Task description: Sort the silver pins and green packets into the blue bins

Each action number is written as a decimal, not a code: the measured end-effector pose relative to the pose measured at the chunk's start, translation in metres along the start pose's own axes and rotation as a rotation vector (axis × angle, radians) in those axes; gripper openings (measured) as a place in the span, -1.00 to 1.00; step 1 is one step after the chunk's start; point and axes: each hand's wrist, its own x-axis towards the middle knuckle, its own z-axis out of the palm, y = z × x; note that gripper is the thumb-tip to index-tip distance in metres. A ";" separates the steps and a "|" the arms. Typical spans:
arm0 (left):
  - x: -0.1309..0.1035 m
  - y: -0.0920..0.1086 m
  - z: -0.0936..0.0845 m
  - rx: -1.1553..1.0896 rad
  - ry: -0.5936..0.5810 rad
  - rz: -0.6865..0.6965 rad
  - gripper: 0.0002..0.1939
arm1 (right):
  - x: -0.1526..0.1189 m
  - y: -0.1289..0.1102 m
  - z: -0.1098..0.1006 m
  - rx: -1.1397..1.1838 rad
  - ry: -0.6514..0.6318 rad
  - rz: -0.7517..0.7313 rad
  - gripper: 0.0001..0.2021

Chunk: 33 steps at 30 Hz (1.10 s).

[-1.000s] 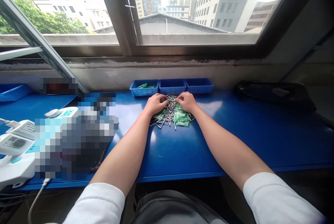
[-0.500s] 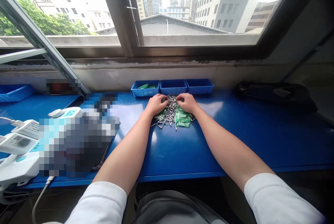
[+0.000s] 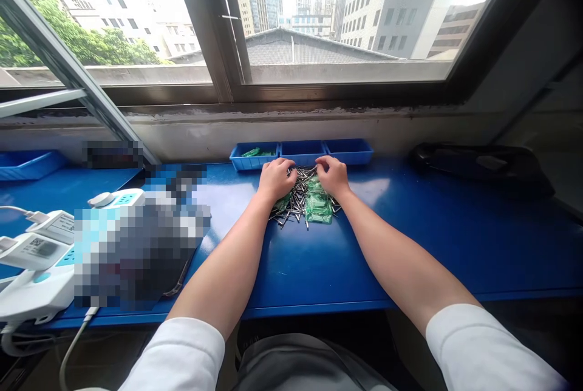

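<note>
A pile of thin metal pieces (image 3: pixel 298 200) lies on the blue table, with green packets (image 3: pixel 319 206) on its right side and another bit of green at its left. My left hand (image 3: pixel 277 178) is at the pile's left back edge, fingers curled. Across from it, my right hand (image 3: pixel 333 176) bends its fingers over the right back edge, above the green packets. Whatever either hand's fingertips hold, if anything, is too small to make out. Just behind the hands stand three joined blue bins (image 3: pixel 303 153); the left one contains green packets (image 3: pixel 257 152).
White power strips (image 3: pixel 36 285) with plugs and a cable lie at the left, beside a blurred dark object (image 3: pixel 136 251). A blue tray (image 3: pixel 30 163) sits at the far left. A black case (image 3: pixel 483 169) rests at the back right, below the window.
Both hands have moved slightly toward the bins. My right hand has also shifted a little to the right, and more of the green packets shows.
</note>
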 end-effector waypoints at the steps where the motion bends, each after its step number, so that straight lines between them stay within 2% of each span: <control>1: 0.000 0.003 0.000 0.000 -0.001 0.040 -0.71 | 0.001 -0.002 -0.001 0.036 0.015 0.017 -0.81; 4: -0.001 0.010 0.001 -0.003 -0.038 0.175 -0.68 | 0.002 -0.010 -0.001 0.175 0.012 0.077 -0.83; 7: 0.000 0.013 0.004 -0.002 -0.046 0.234 -0.74 | 0.001 -0.015 -0.001 0.311 -0.038 0.127 -0.86; 11: 0.001 0.013 0.008 -0.008 -0.022 0.211 -0.80 | 0.001 -0.017 0.002 0.409 -0.065 0.150 -0.90; 16: 0.001 0.012 0.007 -0.031 -0.014 0.179 -0.83 | 0.001 -0.015 0.004 0.420 -0.048 0.176 -0.89; 20: 0.001 0.012 0.007 -0.017 0.019 0.139 -0.78 | 0.001 -0.016 0.005 0.434 -0.056 0.190 -0.87; 27: 0.002 0.013 0.005 0.049 -0.043 0.061 -0.72 | -0.002 -0.023 -0.001 0.414 -0.161 0.141 -0.82; 33: 0.001 0.012 0.004 0.020 -0.081 0.052 -0.72 | -0.004 -0.025 -0.006 0.405 -0.211 0.124 -0.81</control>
